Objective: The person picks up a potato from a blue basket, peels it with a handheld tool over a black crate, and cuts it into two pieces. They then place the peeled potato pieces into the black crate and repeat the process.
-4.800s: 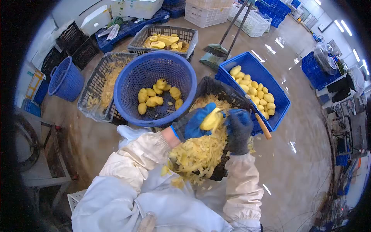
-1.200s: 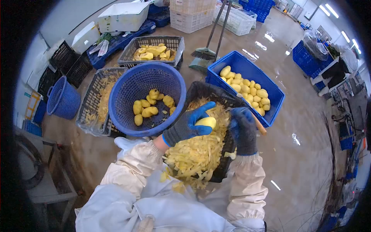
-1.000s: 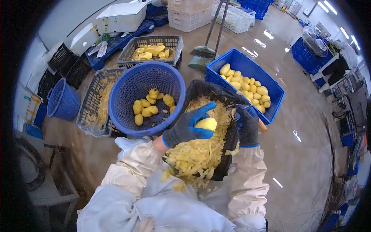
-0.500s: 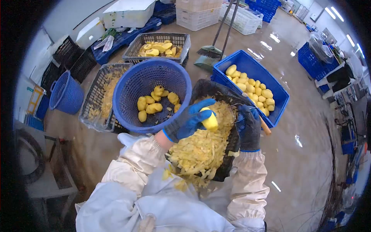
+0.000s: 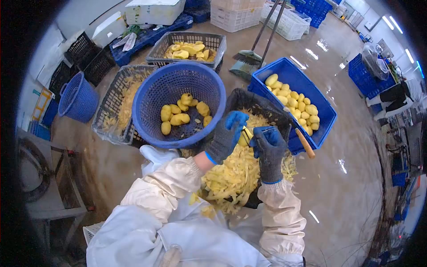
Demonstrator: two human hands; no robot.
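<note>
My left hand (image 5: 226, 139), in a blue and grey glove, is closed around a pale yellow potato (image 5: 243, 138). My right hand (image 5: 270, 151), gloved the same way, grips a peeler (image 5: 264, 130) against the potato; its fingers hide most of the tool. Both hands are above a black crate (image 5: 255, 101) heaped with potato peelings (image 5: 235, 171). A tool with a wooden handle (image 5: 305, 143) lies between that crate and the blue bin (image 5: 327, 113), its other end hidden. Peeled potatoes (image 5: 293, 102) fill part of the bin.
Left of the crate stands a blue round basket (image 5: 141, 133) with several potatoes (image 5: 179, 119). Beyond it are a crate of peelings (image 5: 103, 111) and a crate of yellow pieces (image 5: 153, 58). A broom and dustpan (image 5: 245, 66) stand behind on the wet floor (image 5: 351, 196).
My right hand has moved left, bringing the peeler to the potato. My left hand has turned and shifted slightly right, and the whole view has shifted a little.
</note>
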